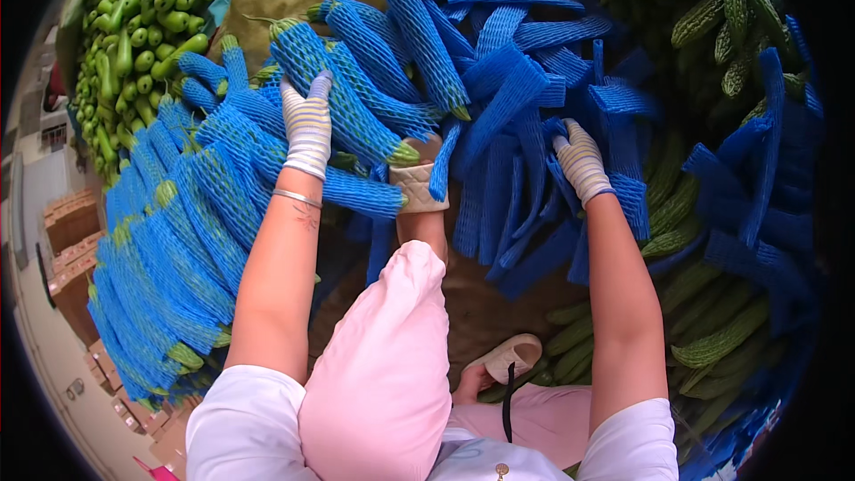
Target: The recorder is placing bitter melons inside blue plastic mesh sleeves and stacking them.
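My left hand (307,129), in a striped knit glove, is closed round the side of a bitter melon (343,102) covered by a blue foam net sleeve, green ends poking out. It lies slantwise over other sleeved melons. Lower right of it, my right hand (582,160), gloved likewise, is closed at a heap of empty blue foam net sleeves (508,125); its fingertips are partly hidden among them, and it seems to grip one. Several sleeved melons (174,249) are stacked in a row left of my left forearm.
Bare bitter melons lie at the far right (730,18) and lower right (726,334). Smooth light-green gourds (147,27) are heaped at the far left. Cardboard boxes (76,263) stand beyond the left stack. My sandalled foot (419,187) rests among the sleeves.
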{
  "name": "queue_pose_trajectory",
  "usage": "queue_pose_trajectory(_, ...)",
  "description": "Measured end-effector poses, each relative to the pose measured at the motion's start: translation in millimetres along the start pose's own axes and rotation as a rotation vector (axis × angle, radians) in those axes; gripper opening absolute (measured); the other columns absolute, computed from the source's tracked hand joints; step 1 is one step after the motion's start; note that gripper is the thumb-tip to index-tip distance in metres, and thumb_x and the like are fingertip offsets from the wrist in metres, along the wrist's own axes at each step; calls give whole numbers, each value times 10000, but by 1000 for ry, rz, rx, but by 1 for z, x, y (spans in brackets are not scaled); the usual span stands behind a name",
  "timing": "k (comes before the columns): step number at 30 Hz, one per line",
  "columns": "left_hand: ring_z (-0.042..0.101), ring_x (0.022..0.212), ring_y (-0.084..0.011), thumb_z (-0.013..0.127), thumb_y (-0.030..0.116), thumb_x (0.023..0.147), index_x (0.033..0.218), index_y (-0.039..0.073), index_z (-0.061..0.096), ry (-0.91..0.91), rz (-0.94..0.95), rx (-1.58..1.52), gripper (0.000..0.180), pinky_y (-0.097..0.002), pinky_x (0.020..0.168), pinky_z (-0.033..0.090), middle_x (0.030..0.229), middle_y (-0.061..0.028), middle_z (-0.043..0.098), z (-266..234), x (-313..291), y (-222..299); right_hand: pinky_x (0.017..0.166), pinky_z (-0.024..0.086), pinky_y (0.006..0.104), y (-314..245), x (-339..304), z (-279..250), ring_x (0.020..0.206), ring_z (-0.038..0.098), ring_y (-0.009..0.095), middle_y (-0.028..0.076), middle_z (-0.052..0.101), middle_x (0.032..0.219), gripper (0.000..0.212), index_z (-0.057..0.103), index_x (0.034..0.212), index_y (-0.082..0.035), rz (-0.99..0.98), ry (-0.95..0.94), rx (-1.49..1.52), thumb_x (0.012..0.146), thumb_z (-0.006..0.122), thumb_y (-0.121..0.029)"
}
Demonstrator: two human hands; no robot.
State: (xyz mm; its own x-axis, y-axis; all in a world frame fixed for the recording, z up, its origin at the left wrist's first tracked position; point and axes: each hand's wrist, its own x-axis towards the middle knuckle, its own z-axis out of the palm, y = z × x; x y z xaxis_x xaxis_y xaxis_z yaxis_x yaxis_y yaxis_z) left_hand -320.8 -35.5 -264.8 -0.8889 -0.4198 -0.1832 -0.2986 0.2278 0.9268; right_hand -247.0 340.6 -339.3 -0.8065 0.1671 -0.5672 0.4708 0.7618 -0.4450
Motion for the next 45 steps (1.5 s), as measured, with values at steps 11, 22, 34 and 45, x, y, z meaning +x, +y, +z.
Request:
queue_pose_trajectory(11,439,1182,-374,708,395,724,1238,63,506,-825,560,1156,643,-427,1026,334,1272,-204,466,-6,-39,66,907,460,441,-21,6,5,1082,566,312,141,563,1206,423,494,1265,-114,-20,5,-388,869,491,-265)
queue_pose_trajectory(22,549,954,-270,731,161,592,1170,132,545,-1081,712,1736,607,-387,843,430,1028,-101,561,-26,-35,72,839,483,449,-20,12,21,992,599,330,156,599,1101,361,532,1171,-82,-142,62,-389,843,537,-231)
queue_pose_trajectory(34,302,1326,-383,602,-42,678,1263,255,520,-786,640,1868,662,-477,1094,267,1389,-155,389,-79,63,75,856,480,440,-26,16,20,1010,594,317,141,595,1144,388,527,1194,-81,-119,59,-368,838,552,-233)
queue_pose_trajectory(45,529,1077,-299,532,104,779,991,128,607,-749,1310,1487,226,-445,1088,274,1041,-110,580,131,38,14,860,476,432,-25,17,20,1008,594,317,146,596,1140,384,535,1187,-80,-146,82,-349,836,561,-233)
